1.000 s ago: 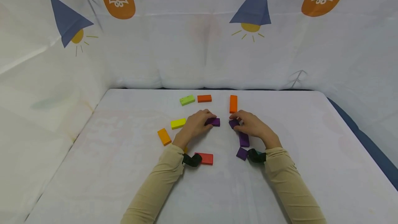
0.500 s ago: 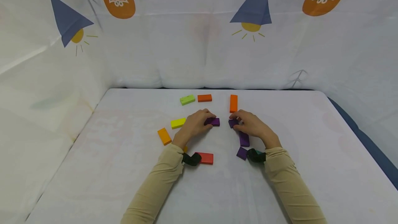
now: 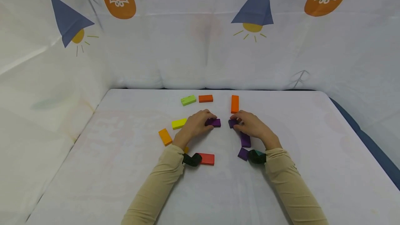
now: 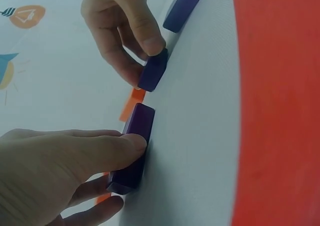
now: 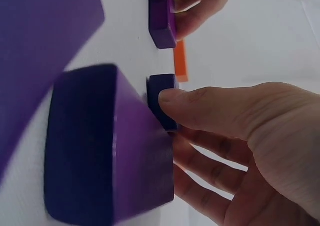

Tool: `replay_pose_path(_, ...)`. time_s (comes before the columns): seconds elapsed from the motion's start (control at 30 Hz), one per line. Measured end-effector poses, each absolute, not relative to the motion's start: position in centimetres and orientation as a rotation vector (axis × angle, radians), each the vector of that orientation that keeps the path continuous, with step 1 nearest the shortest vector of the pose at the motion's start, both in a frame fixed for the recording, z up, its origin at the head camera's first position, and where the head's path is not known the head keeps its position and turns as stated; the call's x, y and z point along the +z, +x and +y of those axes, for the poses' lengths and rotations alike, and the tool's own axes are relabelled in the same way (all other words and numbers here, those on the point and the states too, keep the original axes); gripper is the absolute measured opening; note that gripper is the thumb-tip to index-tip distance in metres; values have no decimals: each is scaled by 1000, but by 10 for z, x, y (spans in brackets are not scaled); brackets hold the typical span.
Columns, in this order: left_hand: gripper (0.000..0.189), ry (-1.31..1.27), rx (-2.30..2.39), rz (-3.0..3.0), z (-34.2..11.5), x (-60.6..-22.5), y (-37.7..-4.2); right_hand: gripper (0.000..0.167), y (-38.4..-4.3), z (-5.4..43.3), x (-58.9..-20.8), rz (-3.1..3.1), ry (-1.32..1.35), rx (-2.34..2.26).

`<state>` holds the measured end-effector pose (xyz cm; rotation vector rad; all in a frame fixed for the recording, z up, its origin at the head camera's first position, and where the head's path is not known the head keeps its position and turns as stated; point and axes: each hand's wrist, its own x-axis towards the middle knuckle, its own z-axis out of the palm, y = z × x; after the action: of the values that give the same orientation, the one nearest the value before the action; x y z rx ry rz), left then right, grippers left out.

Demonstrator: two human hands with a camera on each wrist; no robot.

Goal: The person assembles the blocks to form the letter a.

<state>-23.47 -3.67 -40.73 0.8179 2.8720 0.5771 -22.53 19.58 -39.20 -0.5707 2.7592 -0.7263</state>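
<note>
My left hand (image 3: pixel 196 125) pinches a purple block (image 3: pixel 215 123) lying flat on the white table, thumb along its near side in the left wrist view. Across a small gap, my right hand (image 3: pixel 252 125) pinches a short, darker purple block (image 3: pixel 231 123) between thumb and fingers. The two blocks point roughly end to end. Just below the right hand lies another purple block (image 3: pixel 245 140), large in the foreground of the right wrist view. A further purple block (image 3: pixel 243 154) sits nearer the front, beside the dark strap on the right wrist.
Behind the hands are a lime block (image 3: pixel 188 100), an orange-red block (image 3: pixel 205 98) and an upright-lying orange block (image 3: pixel 235 104). To the left lie a yellow block (image 3: pixel 179 124) and an amber block (image 3: pixel 165 137). A red block (image 3: pixel 207 159) is by the left wrist.
My right hand has slid its dark purple block slightly left, narrowing the gap to the other purple block. The left hand and its block have stayed almost still.
</note>
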Motion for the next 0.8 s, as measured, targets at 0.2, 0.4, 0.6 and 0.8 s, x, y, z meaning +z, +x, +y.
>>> replay_pose_path(0.2, 39, 840, 595, 2858, -38, -408, -235, 34, -224, 192, -391, 2768, -560, -741)
replay_pose_path(0.4, 39, 840, 599, 2840, -37, -406, -234, 34, -220, 188, -389, 2794, -562, -725)
replay_pose_path(0.6, 38, 842, 602, 2833, -37, -405, -233, 34, -215, 180, -387, 2830, -558, -713)
replay_pose_path(0.8, 38, 846, 597, 2824, -37, -406, -234, 33, -213, 173, -390, 2854, -554, -682)
